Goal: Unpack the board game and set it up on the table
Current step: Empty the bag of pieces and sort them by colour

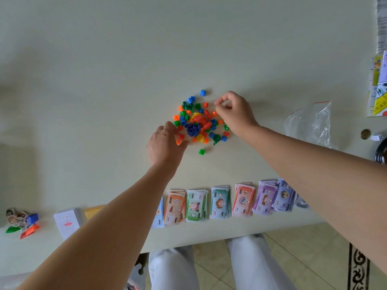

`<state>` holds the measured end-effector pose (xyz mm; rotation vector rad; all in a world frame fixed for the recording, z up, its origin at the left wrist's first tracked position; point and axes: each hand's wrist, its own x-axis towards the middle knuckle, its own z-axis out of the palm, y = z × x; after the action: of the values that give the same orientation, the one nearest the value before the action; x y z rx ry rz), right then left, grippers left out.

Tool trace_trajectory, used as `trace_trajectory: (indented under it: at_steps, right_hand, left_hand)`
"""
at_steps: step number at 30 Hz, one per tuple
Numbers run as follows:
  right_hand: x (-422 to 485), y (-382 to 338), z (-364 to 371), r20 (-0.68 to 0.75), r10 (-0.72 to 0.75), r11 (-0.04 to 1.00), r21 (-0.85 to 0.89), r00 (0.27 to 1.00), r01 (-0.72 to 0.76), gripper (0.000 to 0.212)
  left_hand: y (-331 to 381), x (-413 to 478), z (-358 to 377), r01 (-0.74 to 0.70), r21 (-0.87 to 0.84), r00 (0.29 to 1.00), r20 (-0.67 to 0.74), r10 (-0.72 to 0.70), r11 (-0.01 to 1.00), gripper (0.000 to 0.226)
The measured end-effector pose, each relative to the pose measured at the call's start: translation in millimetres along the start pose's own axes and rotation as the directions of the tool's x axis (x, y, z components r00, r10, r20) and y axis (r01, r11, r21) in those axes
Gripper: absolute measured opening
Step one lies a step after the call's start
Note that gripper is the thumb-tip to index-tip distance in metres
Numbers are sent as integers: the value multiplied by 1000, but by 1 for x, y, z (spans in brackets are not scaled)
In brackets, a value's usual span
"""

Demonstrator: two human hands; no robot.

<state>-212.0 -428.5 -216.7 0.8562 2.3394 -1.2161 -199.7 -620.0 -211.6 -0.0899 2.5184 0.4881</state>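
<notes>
Nearest: the person's trousers (173, 268) show below the near edge of the table (104, 80), cut off by the bottom of the frame.

Near edge, left to right:
- Cardboard figures on coloured bases (22, 222), blurred, detail not legible.
- White card deck (66, 223).
- Yellow cards (93, 212), mostly hidden behind the left forearm.
- Row of play money stacks (219, 203). The leftmost is half covered by the left forearm, the rightmost partly covered by the right forearm.

Mid-table: pile of plastic pieces (199, 122) in orange, green, blue, yellow and red. A single blue piece (203, 92) lies apart on the far side and a single green piece (201, 151) apart on the near side.

Left hand (165, 143): back of the hand faces the camera, at the near-left rim of the pile, fingers bent downward. An orange piece (178, 141) shows between thumb and fingers; cannot tell whether it is pinched or only touched.

Right hand (234, 113): at the right rim of the pile. Thumb and forefinger tips are drawn together and the other fingers are curled down toward the pieces. Cannot tell if anything is between the tips.

Right of the pile: clear plastic bag (310, 124), lying crumpled. Beyond it are a brown round object (365, 134), not identifiable, and a white die (377, 137).

Far right: game board (379, 86), cut off by the frame edge, print unreadable.
</notes>
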Motion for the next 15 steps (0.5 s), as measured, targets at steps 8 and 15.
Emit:
trace_trajectory:
  at_steps: [8,15]
  right_hand:
    - [-4,10,-3,64,-21,949,-312,998,40,7]
    - [-2,-6,5,137,-108,903,-401,985,155,13]
  left_hand:
    - [0,-1,-3,-63,28,998,-18,63,998,19]
    - [-4,1,-13,18,-352,998,-54,-39,936,23]
